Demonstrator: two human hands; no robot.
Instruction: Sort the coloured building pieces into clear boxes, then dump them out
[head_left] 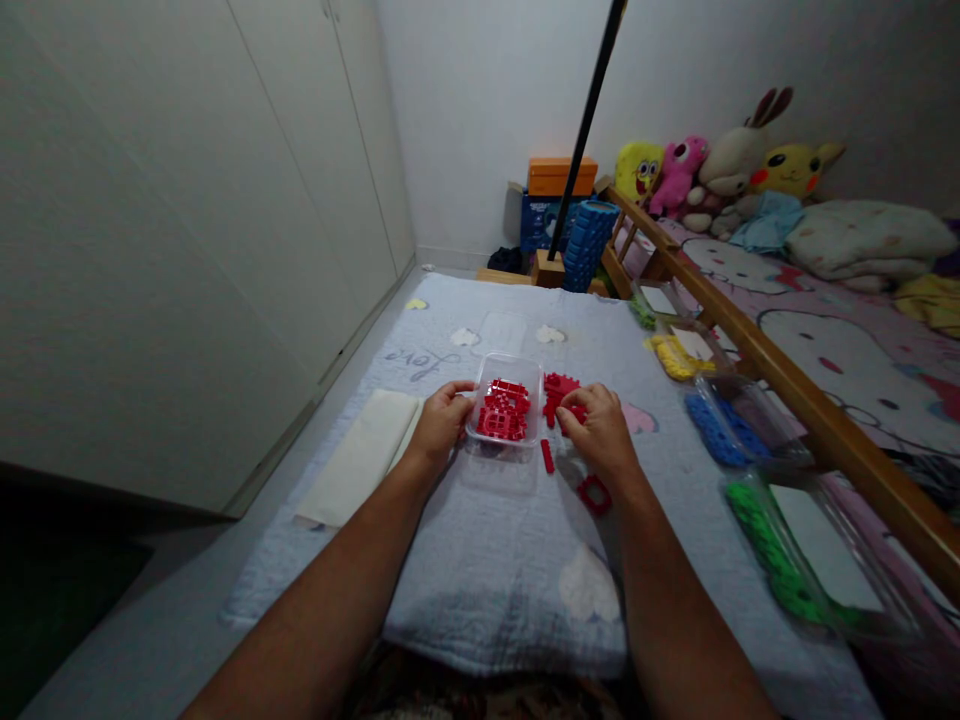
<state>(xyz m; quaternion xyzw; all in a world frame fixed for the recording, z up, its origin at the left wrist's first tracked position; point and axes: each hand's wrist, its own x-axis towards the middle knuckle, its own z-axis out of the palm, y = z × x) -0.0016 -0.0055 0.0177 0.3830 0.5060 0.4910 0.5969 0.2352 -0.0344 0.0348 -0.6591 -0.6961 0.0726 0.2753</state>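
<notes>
A clear plastic box [508, 445] with several red plastic building pieces [504, 412] in it stands on the cloth before me. My left hand [442, 422] grips the box's left side, thumb by the rim. To the right of the box lies a small pile of red interlocking pieces [556, 390]. My right hand [602, 428] is over that pile, thumb and fingers pinched at a red piece, which the fingers partly hide. Nearer to me lie a narrow red strip [547, 457] and a red ring-shaped piece [595, 495].
A folded cream cloth [360, 460] lies to the left. Along the wooden bed rail [720, 310] at right stand clear boxes of yellow [675, 357], blue [724, 430] and green pieces [772, 550]. A black pole [589, 130] rises beyond the far edge; a wardrobe [225, 250] flanks the left.
</notes>
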